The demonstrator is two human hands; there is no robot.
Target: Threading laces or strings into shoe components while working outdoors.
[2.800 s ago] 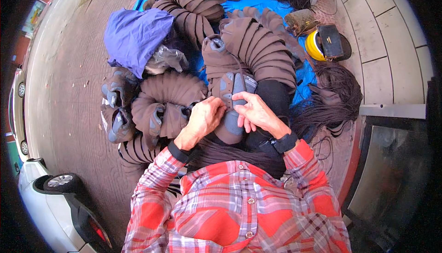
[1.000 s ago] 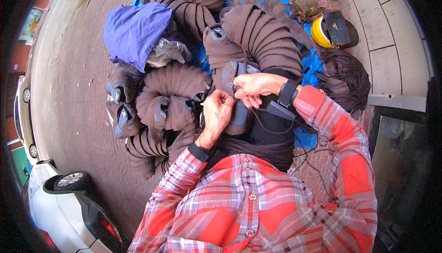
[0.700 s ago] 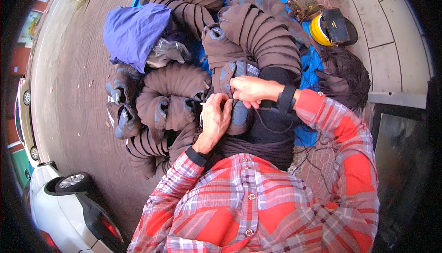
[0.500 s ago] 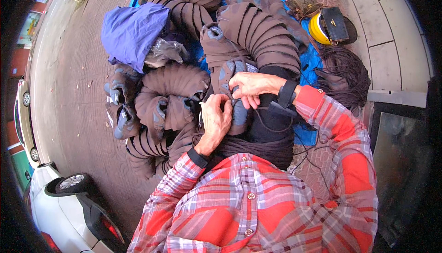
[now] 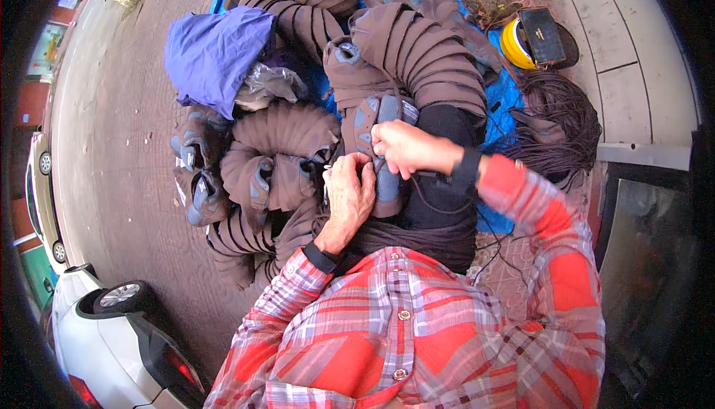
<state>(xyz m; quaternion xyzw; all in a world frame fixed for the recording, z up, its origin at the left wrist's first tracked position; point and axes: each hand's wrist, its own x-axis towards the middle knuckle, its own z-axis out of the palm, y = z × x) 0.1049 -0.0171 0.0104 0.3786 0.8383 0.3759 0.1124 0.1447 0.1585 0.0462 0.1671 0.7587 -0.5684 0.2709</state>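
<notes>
A brown shoe upper with grey-blue panels [image 5: 363, 120] lies across my lap, its lower end under my fingers. My left hand [image 5: 347, 194] is closed on the near left edge of this upper, and a small white tip shows beside its fingers. Over the upper's middle, my right hand [image 5: 410, 148] is pinched, slightly blurred, around a dark shoelace. Some of the shoelace [image 5: 439, 205] loops down over my black-clad leg. A thick bundle of dark laces [image 5: 417, 241] lies across my lap, against my shirt.
Curved stacks of nested brown shoe uppers [image 5: 421, 55] surround me on a blue tarp [image 5: 500, 103]. At left lies a purple cloth [image 5: 216, 59]. To the right are a heap of dark laces [image 5: 558, 130] and a yellow round container [image 5: 514, 45] with a black pouch [image 5: 542, 35]. A white car [image 5: 104, 334] stands lower left.
My right hand has turned and its fingers have drawn together, with the forearm shifting slightly. My left hand stays at the edge of the upper.
</notes>
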